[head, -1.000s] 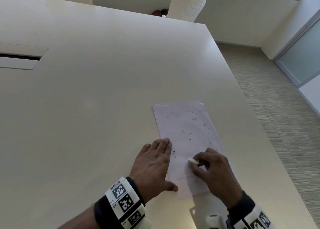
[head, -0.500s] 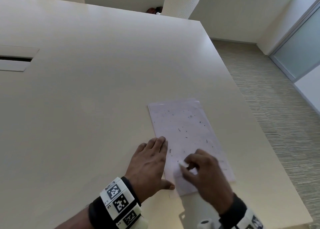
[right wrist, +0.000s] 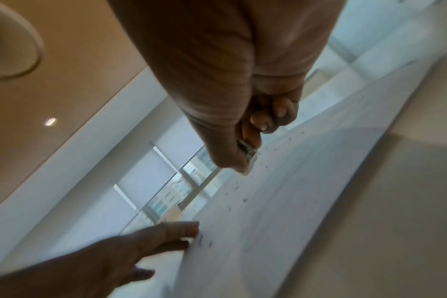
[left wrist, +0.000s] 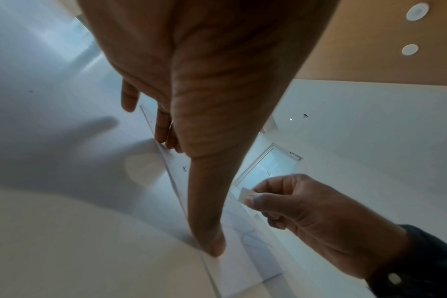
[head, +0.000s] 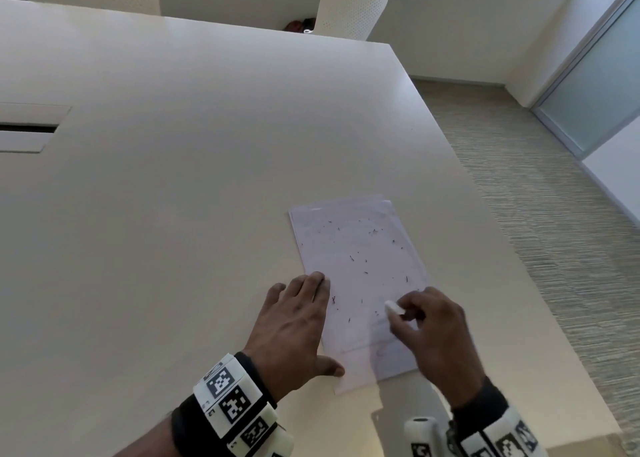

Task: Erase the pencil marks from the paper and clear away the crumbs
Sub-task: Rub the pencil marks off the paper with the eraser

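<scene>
On the cream table (head: 180,186), near its right edge, the paper (head: 360,269) lay flat, dark crumbs (head: 351,258) scattered over it. Head view: left hand (head: 294,325) was flat, fingers straight and close together, fingertips on the paper's left edge, thumb tip touching the near-left corner. Right hand (head: 436,332) sat over the near-right part of the sheet, thumb and forefinger pinching a small white eraser (head: 394,307); the rest of its fingers were curled in. Eraser pointed toward the left hand, a few crumbs lying between the two hands. Marker bands (head: 235,408) on both wrists. Two white chairs (head: 349,6) stood past the far edge of the table.

Left wrist view: left hand (left wrist: 191,80) fingers extended, thumb tip pressed down on the paper (left wrist: 242,238) at its edge. Beyond the thumb, right hand (left wrist: 306,213) gripped the eraser (left wrist: 245,194) between thumb and forefinger.

Right wrist view: blurred. Right hand (right wrist: 230,90) held the eraser (right wrist: 248,156) at the thumb tip, just above or on the paper (right wrist: 281,211); contact couldn't be told. Crumbs (right wrist: 245,200) trailed ahead of it. Left hand (right wrist: 110,256) lay flat at the sheet's far side.
</scene>
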A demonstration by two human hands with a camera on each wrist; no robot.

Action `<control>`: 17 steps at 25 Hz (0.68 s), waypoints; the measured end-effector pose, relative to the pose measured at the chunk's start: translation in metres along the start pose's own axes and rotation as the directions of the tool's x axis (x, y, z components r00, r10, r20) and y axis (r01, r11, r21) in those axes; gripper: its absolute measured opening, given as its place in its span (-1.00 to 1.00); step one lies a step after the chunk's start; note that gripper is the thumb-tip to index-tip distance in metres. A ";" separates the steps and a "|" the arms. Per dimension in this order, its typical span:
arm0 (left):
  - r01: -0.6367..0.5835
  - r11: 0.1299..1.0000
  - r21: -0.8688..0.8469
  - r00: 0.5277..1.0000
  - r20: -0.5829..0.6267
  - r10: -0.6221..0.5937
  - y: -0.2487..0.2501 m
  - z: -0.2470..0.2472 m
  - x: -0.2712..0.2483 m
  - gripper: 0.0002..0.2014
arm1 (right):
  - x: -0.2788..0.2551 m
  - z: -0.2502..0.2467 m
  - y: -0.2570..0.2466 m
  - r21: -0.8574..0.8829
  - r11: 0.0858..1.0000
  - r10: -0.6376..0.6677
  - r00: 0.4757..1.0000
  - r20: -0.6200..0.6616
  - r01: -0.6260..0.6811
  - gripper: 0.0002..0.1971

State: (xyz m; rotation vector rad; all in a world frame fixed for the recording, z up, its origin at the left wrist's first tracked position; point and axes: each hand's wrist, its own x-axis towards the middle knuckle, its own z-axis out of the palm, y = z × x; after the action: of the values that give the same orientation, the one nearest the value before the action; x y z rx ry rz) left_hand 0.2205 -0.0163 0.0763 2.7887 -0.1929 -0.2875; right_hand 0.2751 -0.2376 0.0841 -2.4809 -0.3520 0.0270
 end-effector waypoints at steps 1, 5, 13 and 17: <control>-0.008 1.000 0.002 1.000 -0.015 0.008 0.001 0.001 -0.001 0.23 | -0.002 -0.011 0.005 0.035 0.999 0.041 0.998 -0.046 -0.040 -0.85; -0.109 0.994 0.021 0.992 -0.064 0.110 0.010 0.006 -0.003 0.08 | -0.027 -0.010 -0.004 0.096 0.995 0.009 0.999 0.046 -0.013 -0.86; -0.105 0.993 -0.053 0.994 -0.046 0.102 0.004 0.010 -0.001 -0.03 | -0.025 0.029 -0.023 0.039 0.996 -0.092 0.969 0.229 0.085 -0.86; -0.111 0.993 -0.042 0.993 -0.042 0.109 0.006 0.009 -0.001 -0.04 | -0.031 0.028 -0.030 0.041 0.992 -0.127 0.937 0.325 0.121 -0.82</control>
State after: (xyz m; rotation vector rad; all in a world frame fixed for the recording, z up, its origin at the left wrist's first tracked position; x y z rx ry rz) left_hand 0.2174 -0.0247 0.0699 2.7254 -0.3249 -0.2069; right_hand 0.2352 -0.2059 0.0778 -2.4265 -0.6445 0.3924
